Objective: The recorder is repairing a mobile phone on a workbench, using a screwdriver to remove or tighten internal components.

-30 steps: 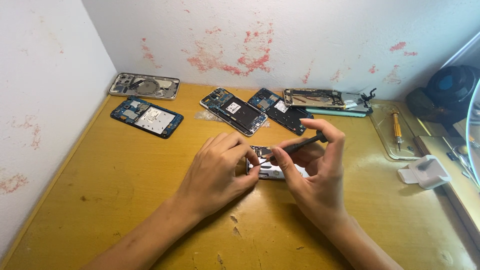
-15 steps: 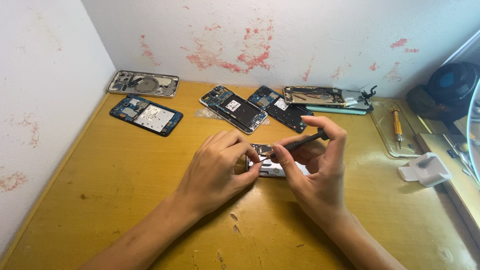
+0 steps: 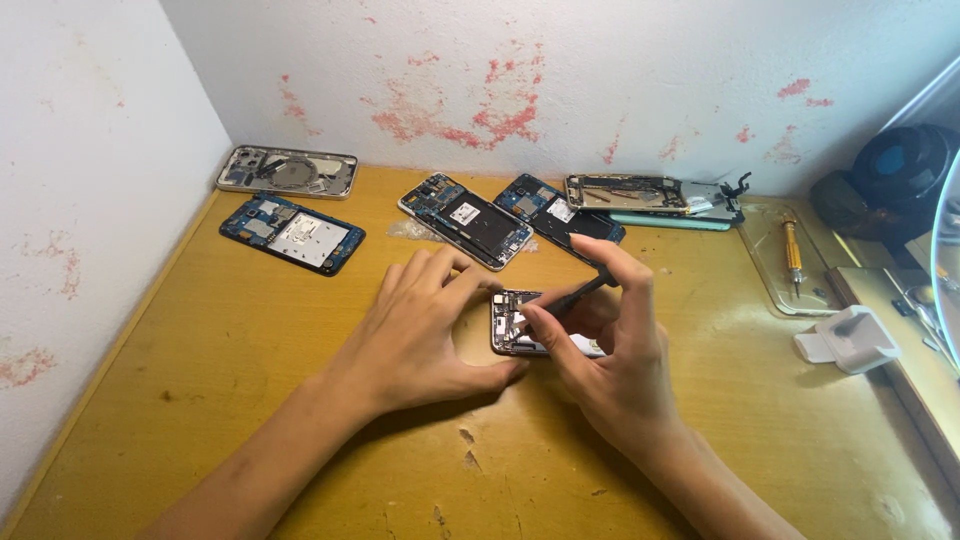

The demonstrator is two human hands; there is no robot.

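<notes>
An opened phone with its back off lies on the yellow wooden table, mostly covered by both hands. My left hand rests flat on the table and steadies the phone's left edge with thumb and fingers. My right hand pinches a thin black tool, whose tip points down into the phone's exposed circuitry.
Several other dismantled phones lie along the back: a blue one, a silver frame, two dark ones and a long one. At the right are a yellow screwdriver on a clear tray, a white block and a black fan.
Both hands stay on the phone. The right hand's fingers and the tool have shifted slightly over the phone's inside.
</notes>
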